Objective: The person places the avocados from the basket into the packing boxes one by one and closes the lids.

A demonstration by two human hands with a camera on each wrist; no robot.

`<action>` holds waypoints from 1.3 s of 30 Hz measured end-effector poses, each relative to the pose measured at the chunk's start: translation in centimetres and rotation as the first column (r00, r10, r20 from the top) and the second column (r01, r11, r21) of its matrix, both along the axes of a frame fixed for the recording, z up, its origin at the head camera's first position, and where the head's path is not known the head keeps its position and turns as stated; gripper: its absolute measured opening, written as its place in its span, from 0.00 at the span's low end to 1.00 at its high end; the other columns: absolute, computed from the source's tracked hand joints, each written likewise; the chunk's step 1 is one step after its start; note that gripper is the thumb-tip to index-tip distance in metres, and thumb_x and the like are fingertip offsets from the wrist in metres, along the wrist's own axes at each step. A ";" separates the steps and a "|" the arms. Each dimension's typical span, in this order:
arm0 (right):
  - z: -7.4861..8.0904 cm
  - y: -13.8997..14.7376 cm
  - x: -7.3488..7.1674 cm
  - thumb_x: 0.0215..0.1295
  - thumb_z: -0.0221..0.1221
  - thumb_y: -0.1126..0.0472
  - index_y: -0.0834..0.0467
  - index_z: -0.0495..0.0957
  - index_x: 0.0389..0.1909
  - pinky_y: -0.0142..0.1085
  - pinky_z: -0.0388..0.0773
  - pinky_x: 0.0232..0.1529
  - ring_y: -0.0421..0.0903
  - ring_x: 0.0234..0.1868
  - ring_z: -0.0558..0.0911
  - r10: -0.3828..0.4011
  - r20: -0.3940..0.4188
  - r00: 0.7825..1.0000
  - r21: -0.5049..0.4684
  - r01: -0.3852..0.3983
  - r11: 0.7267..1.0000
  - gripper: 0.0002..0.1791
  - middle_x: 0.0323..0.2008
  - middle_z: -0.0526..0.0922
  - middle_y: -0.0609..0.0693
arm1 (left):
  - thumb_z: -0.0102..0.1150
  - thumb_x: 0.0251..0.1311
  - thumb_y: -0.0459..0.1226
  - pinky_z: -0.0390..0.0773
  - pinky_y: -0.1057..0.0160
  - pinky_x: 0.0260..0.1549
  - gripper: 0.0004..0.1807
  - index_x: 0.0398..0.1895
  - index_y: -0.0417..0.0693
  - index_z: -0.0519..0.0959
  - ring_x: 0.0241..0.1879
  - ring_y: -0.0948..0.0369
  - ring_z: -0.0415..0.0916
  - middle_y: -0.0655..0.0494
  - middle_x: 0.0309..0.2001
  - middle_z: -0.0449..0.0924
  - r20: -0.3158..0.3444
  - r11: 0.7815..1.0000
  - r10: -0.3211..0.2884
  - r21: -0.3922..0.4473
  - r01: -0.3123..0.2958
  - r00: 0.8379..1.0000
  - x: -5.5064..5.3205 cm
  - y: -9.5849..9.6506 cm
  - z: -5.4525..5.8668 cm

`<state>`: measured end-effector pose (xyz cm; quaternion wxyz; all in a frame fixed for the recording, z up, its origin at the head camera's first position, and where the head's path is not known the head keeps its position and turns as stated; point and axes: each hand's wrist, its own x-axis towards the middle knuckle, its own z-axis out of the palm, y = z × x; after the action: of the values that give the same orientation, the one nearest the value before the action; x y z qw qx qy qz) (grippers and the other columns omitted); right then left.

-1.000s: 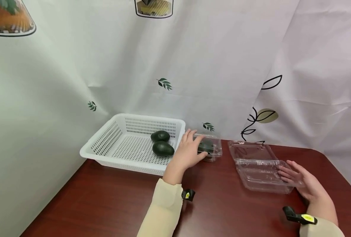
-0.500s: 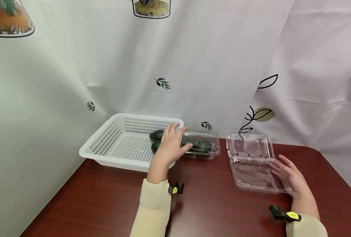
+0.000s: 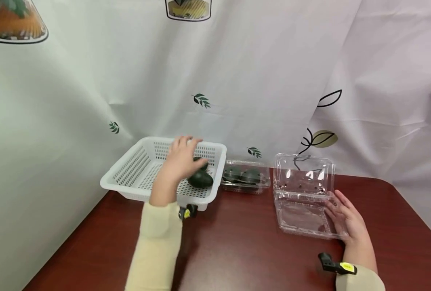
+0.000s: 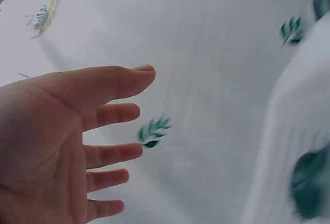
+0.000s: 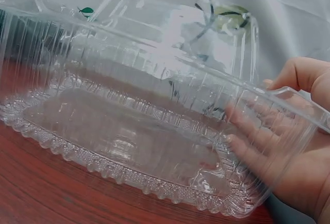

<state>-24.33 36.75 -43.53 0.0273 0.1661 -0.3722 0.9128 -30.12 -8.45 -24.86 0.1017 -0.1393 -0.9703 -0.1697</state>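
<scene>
My left hand hovers over the white plastic basket, fingers spread and nothing in them. Two dark green avocados lie in the basket's right part; the nearer avocado is just right of the hand, and the farther avocado is partly covered by it. In the left wrist view the palm and spread fingers show bare. My right hand rests along the right side wall of a clear plastic clamshell box, whose lid stands raised at the back. Its fingers show through the clear wall in the right wrist view.
A closed clear clamshell box with avocados inside stands between the basket and the raised-lid box. A white printed curtain hangs behind the dark red tabletop.
My left hand has moved left from the closed box to over the basket. The open clamshell has shifted left with my right hand against it, and its lid has tilted up.
</scene>
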 end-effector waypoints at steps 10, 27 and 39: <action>0.1 -0.3 -0.5 0.65 0.28 0.79 0.53 0.72 0.58 0.32 0.74 0.46 0.42 0.49 0.79 -0.071 0.027 0.997 0.120 0.067 0.991 0.33 0.52 0.77 0.43 | 0.57 0.59 0.49 0.52 0.45 0.61 0.36 0.68 0.47 0.59 0.65 0.45 0.51 0.43 0.67 0.56 0.269 0.995 0.014 -0.101 0.014 0.963 -6.1 -2.0 3.5; 0.5 -1.4 -1.0 0.67 0.33 0.76 0.57 0.46 0.72 0.29 0.73 0.47 0.36 0.49 0.77 -0.217 0.096 0.971 0.294 0.181 0.939 0.32 0.54 0.70 0.39 | 0.54 0.61 0.44 0.58 0.43 0.58 0.35 0.69 0.44 0.56 0.65 0.44 0.51 0.40 0.67 0.53 0.566 0.980 -0.094 0.196 -0.023 0.819 -12.2 -3.8 -5.9; 0.3 -1.4 -1.3 0.66 0.34 0.76 0.62 0.40 0.72 0.28 0.72 0.48 0.36 0.49 0.77 -0.265 0.104 0.958 0.348 0.215 0.912 0.33 0.54 0.67 0.41 | 0.56 0.59 0.48 0.54 0.44 0.60 0.38 0.69 0.42 0.55 0.65 0.42 0.51 0.36 0.67 0.53 0.583 0.993 -0.109 0.096 0.065 0.805 -13.1 -2.9 -7.7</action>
<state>-25.67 35.35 -43.23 0.0831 0.0525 -0.5398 0.8360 -43.21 -11.40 -32.56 -0.2061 -0.1207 -0.9400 -0.2434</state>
